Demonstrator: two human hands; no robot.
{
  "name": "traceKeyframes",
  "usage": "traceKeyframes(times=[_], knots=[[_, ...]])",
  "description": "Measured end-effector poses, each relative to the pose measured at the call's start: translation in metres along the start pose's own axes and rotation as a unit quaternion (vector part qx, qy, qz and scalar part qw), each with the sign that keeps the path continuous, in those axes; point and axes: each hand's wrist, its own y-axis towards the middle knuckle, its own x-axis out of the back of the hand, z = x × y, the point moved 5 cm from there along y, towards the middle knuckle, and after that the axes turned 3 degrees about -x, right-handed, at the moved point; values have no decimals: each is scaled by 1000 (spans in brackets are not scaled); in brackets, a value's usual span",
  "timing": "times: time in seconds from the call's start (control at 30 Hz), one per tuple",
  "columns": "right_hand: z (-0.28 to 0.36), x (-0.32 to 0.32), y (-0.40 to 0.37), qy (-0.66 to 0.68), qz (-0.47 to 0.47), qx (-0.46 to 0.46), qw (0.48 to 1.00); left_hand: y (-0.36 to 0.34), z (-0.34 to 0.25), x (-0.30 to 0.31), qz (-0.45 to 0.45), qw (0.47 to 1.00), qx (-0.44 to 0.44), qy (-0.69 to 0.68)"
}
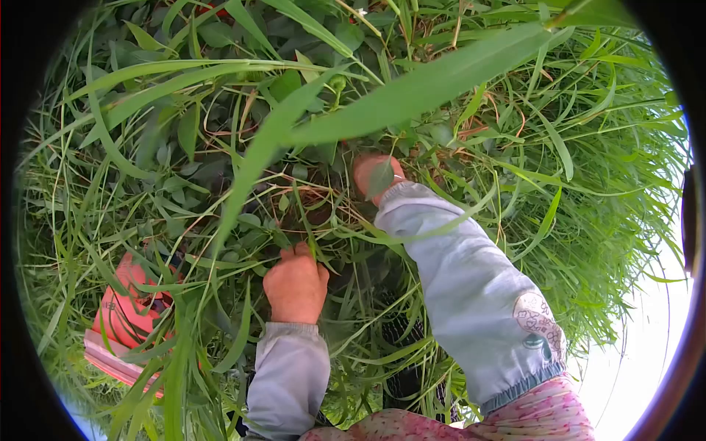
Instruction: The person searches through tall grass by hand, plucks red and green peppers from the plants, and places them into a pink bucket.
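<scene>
My left hand (296, 287) is low among the plants, back of the hand up and fingers curled into the leaves. Whatever those fingers hold, if anything, is hidden by foliage. Farther forward and to the right, my right hand (376, 178) reaches in among the stems. A leaf lies across it, and its fingers are out of sight behind the greenery. Between the hands are thin stems and dry, straw-coloured grass (318, 197). Broad-leaved plants (213, 184) grow mixed with the tall grass around both hands. Pale sleeve covers (471, 264) cover both forearms.
A red plastic container (121, 312) stands tilted at the left, partly covered by grass, with dark contents I cannot make out. A long grass blade (419, 92) crosses close to the camera. Dense grass (588, 198) fills the right side. Small red spots (213, 10) show at the top.
</scene>
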Motion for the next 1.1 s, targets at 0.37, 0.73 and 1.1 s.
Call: traceKeyframes(times=[0.37, 0.73, 1.1], knots=[[-4, -43, 14, 31, -131, -88, 987, -3, 3, -6, -12, 1000, -21, 0], [2, -39, 36, -47, -60, -26, 997, -7, -2, -12, 10, 1000, -22, -17], [2, 3, 37, -67, 31, -28, 997, -8, -3, -5, -13, 997, -59, -53]])
